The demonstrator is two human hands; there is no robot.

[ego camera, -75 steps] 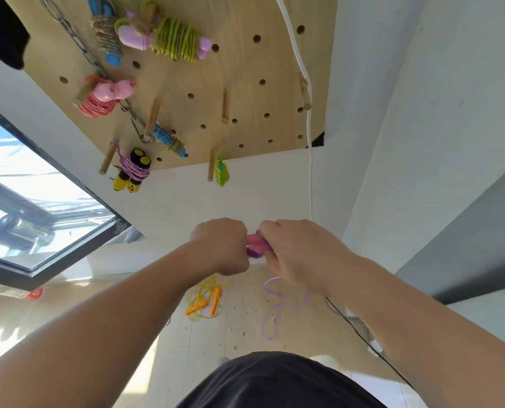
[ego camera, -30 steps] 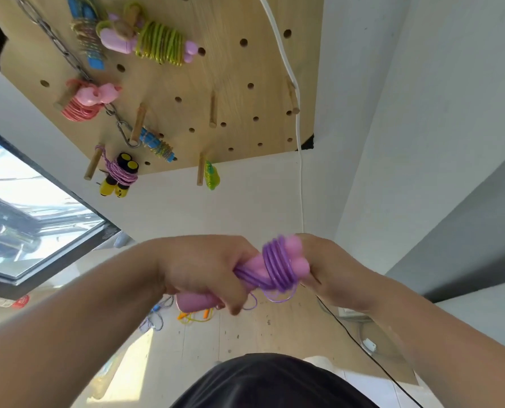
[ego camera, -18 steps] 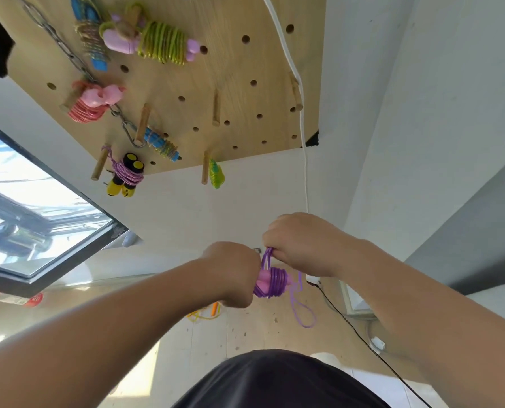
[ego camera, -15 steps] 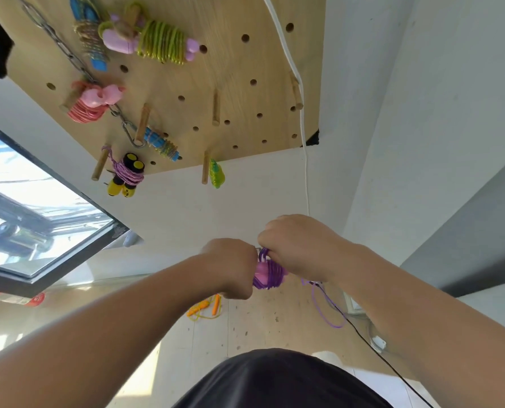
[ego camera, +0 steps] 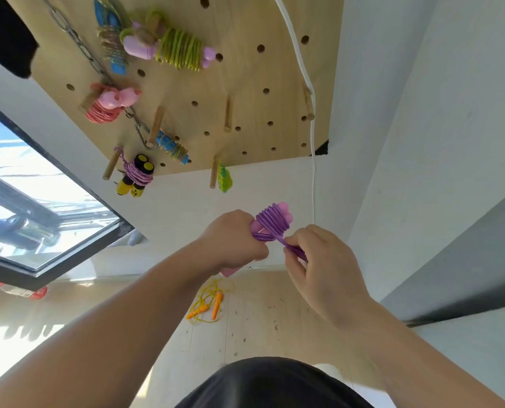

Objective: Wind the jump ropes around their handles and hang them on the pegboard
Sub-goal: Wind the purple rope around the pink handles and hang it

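Note:
My left hand [ego camera: 235, 241] grips the pink handles [ego camera: 283, 208] of a jump rope, with purple rope [ego camera: 273, 223] coiled in many turns round their upper end. My right hand [ego camera: 319, 260] pinches the last short stretch of that purple rope and holds it taut just right of the coil. Above hangs the wooden pegboard [ego camera: 245, 83], with several wound ropes on its pegs. A bare peg [ego camera: 228, 116] stands near the middle. A yellow rope with orange handles [ego camera: 208, 304] lies loose on the floor below.
A white cable [ego camera: 310, 92] runs down the pegboard's right side and the wall. A metal chain [ego camera: 98, 69] crosses the board's left part. A dark-framed window [ego camera: 39, 201] is at the left. A grey wall corner closes the right side.
The purple rope's loose loop has gone from below my hands; it now sits wound on the handles. The bundle has tipped upward and my right hand has dropped to its right side.

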